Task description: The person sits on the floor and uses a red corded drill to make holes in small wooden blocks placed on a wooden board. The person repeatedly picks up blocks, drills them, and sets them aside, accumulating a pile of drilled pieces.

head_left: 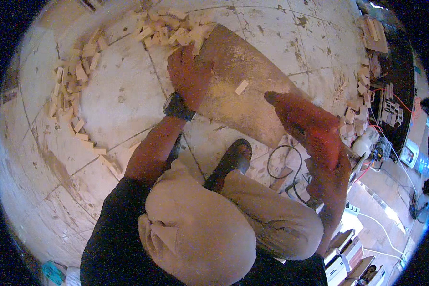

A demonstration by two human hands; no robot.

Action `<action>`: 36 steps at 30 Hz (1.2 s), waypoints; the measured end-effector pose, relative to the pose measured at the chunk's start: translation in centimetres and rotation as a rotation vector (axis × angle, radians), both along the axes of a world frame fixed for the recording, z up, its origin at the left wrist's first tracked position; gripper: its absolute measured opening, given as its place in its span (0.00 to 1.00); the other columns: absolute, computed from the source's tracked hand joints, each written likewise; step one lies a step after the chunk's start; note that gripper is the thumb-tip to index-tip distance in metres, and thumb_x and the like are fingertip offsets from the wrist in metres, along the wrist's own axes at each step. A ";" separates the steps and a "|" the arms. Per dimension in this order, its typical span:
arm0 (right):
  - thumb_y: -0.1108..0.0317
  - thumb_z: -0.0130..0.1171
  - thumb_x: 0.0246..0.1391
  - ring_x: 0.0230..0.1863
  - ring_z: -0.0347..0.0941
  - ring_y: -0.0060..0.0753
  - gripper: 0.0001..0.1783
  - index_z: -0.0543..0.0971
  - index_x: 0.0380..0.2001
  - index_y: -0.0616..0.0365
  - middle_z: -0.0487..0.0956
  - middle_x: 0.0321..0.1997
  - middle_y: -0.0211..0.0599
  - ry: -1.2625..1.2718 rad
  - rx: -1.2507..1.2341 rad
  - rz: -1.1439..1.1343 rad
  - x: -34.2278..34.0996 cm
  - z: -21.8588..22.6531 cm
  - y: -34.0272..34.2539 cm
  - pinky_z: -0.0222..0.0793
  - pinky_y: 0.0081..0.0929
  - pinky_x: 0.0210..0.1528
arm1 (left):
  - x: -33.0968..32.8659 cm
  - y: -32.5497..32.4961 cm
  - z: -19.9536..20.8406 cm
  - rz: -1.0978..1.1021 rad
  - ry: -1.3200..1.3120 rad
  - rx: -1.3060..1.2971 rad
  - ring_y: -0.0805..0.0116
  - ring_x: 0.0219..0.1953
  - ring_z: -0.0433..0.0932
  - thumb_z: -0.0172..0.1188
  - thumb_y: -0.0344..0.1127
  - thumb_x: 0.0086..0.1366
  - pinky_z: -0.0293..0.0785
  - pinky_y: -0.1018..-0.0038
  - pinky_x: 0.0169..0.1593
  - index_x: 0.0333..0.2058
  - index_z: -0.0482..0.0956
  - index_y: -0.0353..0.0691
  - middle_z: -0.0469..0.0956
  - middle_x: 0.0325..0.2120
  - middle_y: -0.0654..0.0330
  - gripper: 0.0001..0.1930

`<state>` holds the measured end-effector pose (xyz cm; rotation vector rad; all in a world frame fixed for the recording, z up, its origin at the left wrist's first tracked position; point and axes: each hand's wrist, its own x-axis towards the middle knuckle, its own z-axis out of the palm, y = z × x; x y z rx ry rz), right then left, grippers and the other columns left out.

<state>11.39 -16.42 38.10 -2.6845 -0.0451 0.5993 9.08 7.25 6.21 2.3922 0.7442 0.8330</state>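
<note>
A brown wooden board (245, 57), dusty on top, lies slantwise on the floor in front of me. One small pale wooden block (241, 87) rests by itself near its middle. My left hand (189, 74), with a dark watch at the wrist, is at the board's left edge beside a heap of wooden blocks (164, 34). Its fingers are closed against a pale block (198, 46). Over the right part of the board is my right hand (298, 112), its fingers curled together. What it holds, if anything, is hidden, and reddish blur covers the wrist area.
More small blocks (81, 71) curve along the tiled floor (114, 90) at left. A dark cable (268, 164) loops by the board's near end, close to my shoe (238, 153). Wood offcuts (355, 114), cords and a power strip (352, 208) lie at right.
</note>
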 end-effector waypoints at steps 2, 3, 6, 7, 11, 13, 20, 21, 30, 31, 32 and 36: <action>0.72 0.64 0.44 0.60 0.77 0.41 0.40 0.72 0.65 0.59 0.80 0.60 0.45 0.012 0.018 -0.032 -0.2 0.2 -0.2 0.72 0.37 0.64 | 0.9 -1.2 0.2 -0.133 -0.002 -0.126 0.46 0.51 0.74 0.67 0.46 0.61 0.72 0.48 0.52 0.51 0.79 0.40 0.79 0.45 0.44 0.23; 0.72 0.64 0.43 0.62 0.77 0.42 0.41 0.71 0.66 0.59 0.80 0.61 0.46 0.003 0.009 -0.042 -0.4 0.5 -0.2 0.71 0.38 0.65 | 1.4 -2.7 -0.1 -0.210 0.067 -0.181 0.46 0.51 0.75 0.67 0.46 0.61 0.72 0.48 0.52 0.50 0.79 0.40 0.79 0.44 0.45 0.23; 0.72 0.63 0.44 0.63 0.76 0.43 0.42 0.69 0.67 0.58 0.79 0.62 0.47 -0.024 -0.062 -0.065 -1.0 1.9 0.0 0.70 0.38 0.66 | 2.1 -7.2 -2.0 -0.402 0.264 -0.230 0.46 0.48 0.76 0.67 0.45 0.61 0.73 0.50 0.51 0.48 0.79 0.39 0.80 0.42 0.46 0.21; 0.72 0.63 0.44 0.64 0.76 0.43 0.42 0.69 0.68 0.57 0.79 0.62 0.47 -0.037 -0.124 -0.038 -1.2 2.1 0.1 0.70 0.38 0.66 | 2.2 -8.1 -2.7 -0.448 0.294 -0.217 0.46 0.48 0.77 0.67 0.45 0.60 0.74 0.50 0.51 0.47 0.80 0.39 0.80 0.42 0.47 0.20; 0.72 0.66 0.44 0.58 0.78 0.42 0.43 0.69 0.68 0.56 0.80 0.59 0.46 0.013 -0.103 -0.081 -1.2 2.0 0.5 0.73 0.38 0.60 | 1.2 -8.5 -3.9 -0.483 0.260 -0.229 0.46 0.45 0.79 0.66 0.43 0.60 0.75 0.53 0.50 0.42 0.80 0.37 0.81 0.41 0.47 0.18; 0.73 0.67 0.44 0.52 0.80 0.38 0.42 0.71 0.67 0.55 0.82 0.55 0.43 0.058 -0.119 -0.138 -1.3 1.5 0.7 0.77 0.37 0.53 | -0.7 -7.9 -3.7 -0.503 0.296 -0.282 0.46 0.45 0.79 0.65 0.43 0.61 0.75 0.53 0.50 0.41 0.80 0.36 0.82 0.40 0.47 0.17; 0.77 0.66 0.46 0.58 0.79 0.39 0.42 0.69 0.68 0.56 0.81 0.58 0.47 0.152 -0.144 0.105 -1.4 1.0 2.2 0.74 0.37 0.61 | -5.4 -8.4 -4.3 -0.428 0.256 -0.273 0.47 0.45 0.79 0.64 0.42 0.60 0.76 0.52 0.49 0.45 0.82 0.37 0.82 0.40 0.48 0.18; 0.77 0.66 0.45 0.59 0.79 0.39 0.43 0.69 0.69 0.56 0.81 0.59 0.48 0.148 -0.132 0.127 -1.3 0.7 2.5 0.74 0.37 0.61 | -5.4 -8.6 -4.6 -0.425 0.249 -0.283 0.47 0.45 0.79 0.64 0.42 0.60 0.76 0.52 0.49 0.45 0.82 0.37 0.82 0.40 0.48 0.19; 0.77 0.69 0.44 0.58 0.79 0.41 0.45 0.68 0.69 0.58 0.81 0.58 0.50 0.145 -0.182 0.133 -1.1 0.8 3.8 0.74 0.38 0.62 | -5.7 -8.9 -5.2 -0.398 0.134 -0.236 0.45 0.45 0.79 0.65 0.44 0.61 0.76 0.51 0.51 0.47 0.81 0.37 0.81 0.40 0.50 0.20; 0.76 0.69 0.44 0.58 0.80 0.41 0.45 0.68 0.69 0.58 0.81 0.58 0.51 0.134 -0.166 0.149 -1.1 0.8 3.8 0.74 0.38 0.62 | -5.7 -8.9 -5.2 -0.396 0.135 -0.229 0.45 0.45 0.79 0.65 0.44 0.60 0.76 0.51 0.51 0.47 0.81 0.37 0.81 0.40 0.50 0.20; 0.76 0.70 0.44 0.58 0.80 0.41 0.45 0.68 0.69 0.58 0.81 0.58 0.50 0.141 -0.161 0.154 -1.0 0.7 3.8 0.74 0.38 0.62 | -5.7 -9.0 -5.2 -0.394 0.137 -0.222 0.45 0.45 0.78 0.65 0.44 0.60 0.76 0.51 0.51 0.47 0.81 0.37 0.81 0.40 0.50 0.20; 0.76 0.70 0.44 0.58 0.80 0.42 0.45 0.68 0.69 0.57 0.81 0.58 0.50 0.164 -0.168 0.160 -0.9 0.3 3.8 0.74 0.39 0.61 | -5.7 -8.9 -5.2 -0.402 0.144 -0.249 0.46 0.46 0.78 0.66 0.43 0.60 0.75 0.52 0.52 0.48 0.81 0.38 0.80 0.42 0.50 0.20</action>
